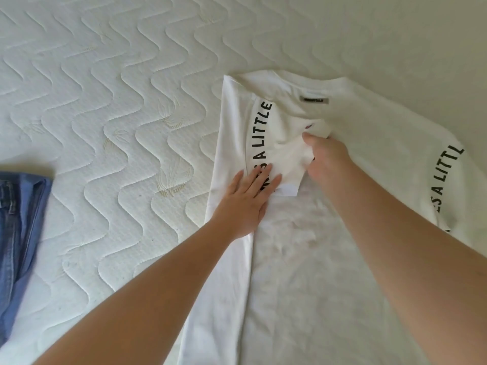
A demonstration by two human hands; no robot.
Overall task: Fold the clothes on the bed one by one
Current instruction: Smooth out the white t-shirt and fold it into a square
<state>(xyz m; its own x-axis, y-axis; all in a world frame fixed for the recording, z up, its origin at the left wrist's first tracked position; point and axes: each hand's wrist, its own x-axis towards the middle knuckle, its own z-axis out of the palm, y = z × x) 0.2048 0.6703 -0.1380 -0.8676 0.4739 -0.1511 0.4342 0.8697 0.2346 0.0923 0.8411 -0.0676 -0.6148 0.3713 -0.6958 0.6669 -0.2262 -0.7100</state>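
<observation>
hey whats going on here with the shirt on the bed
A person is folding a white shirt on a quilted mattress. The left sleeve is already folded in over the body. The left hand presses flat on that fold, while the right hand pinches the sleeve's end. The other sleeve still lies spread out. Jeans lie at the left edge.

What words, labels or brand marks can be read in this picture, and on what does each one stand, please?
"A LITTLE" in black capitals on the folded-in left sleeve of the white shirt; the letters before it lie under the left hand.
"S A LITTL" in black capitals on the right sleeve, cut off at both ends.
Grey neck label: dark print, too small to read.
</observation>
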